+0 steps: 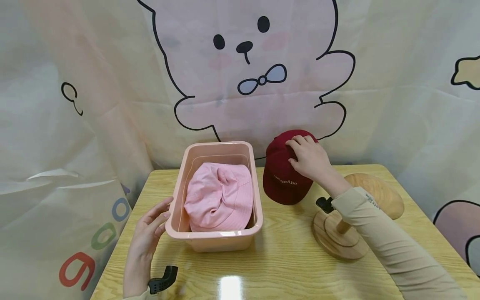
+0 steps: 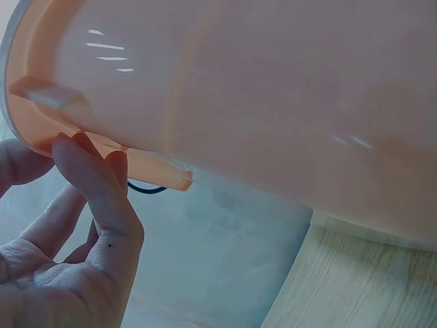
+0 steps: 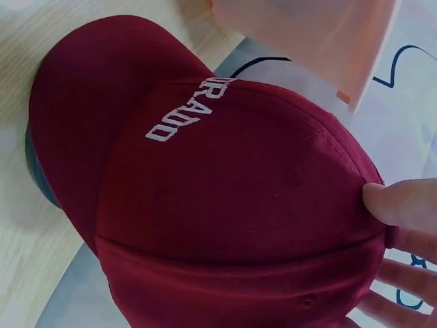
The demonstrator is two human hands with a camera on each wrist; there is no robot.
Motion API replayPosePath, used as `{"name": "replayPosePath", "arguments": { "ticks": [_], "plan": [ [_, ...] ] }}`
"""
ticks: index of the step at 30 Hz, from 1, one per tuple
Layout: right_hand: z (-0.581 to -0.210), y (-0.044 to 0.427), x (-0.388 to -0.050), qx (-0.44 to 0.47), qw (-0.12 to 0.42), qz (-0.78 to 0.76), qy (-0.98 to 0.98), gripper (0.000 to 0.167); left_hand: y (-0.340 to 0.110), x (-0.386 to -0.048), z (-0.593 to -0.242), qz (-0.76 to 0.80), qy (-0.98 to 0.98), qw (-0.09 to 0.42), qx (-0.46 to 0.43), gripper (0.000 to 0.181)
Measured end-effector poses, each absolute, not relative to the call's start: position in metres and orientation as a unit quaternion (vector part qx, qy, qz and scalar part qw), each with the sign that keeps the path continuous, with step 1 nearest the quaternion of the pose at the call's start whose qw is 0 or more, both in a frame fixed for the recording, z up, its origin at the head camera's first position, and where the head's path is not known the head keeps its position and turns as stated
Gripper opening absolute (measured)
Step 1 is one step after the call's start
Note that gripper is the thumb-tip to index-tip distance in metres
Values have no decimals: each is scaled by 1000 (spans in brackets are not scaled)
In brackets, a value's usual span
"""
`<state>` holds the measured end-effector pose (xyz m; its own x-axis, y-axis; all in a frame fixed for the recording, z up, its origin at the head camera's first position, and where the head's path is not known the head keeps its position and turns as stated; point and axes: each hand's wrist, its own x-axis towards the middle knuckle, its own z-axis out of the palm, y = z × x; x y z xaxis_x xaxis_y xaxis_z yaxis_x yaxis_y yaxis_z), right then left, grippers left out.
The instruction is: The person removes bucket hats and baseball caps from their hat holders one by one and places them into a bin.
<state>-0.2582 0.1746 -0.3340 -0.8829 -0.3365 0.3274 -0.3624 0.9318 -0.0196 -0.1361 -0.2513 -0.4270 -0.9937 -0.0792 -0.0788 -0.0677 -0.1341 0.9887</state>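
Observation:
A dark red baseball cap (image 1: 279, 160) with white lettering stands at the table's back edge, brim down toward the front. My right hand (image 1: 309, 156) grips the top of its crown; in the right wrist view the thumb (image 3: 403, 201) presses one side and the fingers reach behind. A pink plastic bin (image 1: 215, 241) holds a crumpled pink bucket hat (image 1: 221, 198). At the bin's left side, my left hand (image 1: 146, 233) touches the rim from outside with loosely bent fingers. Fingertips meet the rim's underside in the left wrist view.
A wooden hat stand (image 1: 378, 196) with a round base is on the right, partly behind my right forearm. The wood-grain table (image 1: 281, 266) bears everything. Behind it hangs a curtain (image 1: 300, 108) with a cartoon bear.

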Motion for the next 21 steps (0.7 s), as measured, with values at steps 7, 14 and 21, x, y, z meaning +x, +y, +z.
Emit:
{"name": "replayPosePath", "arguments": {
  "ticks": [7, 14, 21],
  "plan": [
    [-336, 177, -260, 201, 194, 28, -960, 39, -249, -135, -427, -751, -657, 6, 57, 34],
    [-337, 186, -269, 224, 224, 28, -948, 29, -236, -131, -427, -751, -656, 19, 65, 33],
    [-337, 194, -276, 240, 232, 29, -942, 21, -223, -127, -427, -757, -650, 35, 56, 30]
  ]
}}
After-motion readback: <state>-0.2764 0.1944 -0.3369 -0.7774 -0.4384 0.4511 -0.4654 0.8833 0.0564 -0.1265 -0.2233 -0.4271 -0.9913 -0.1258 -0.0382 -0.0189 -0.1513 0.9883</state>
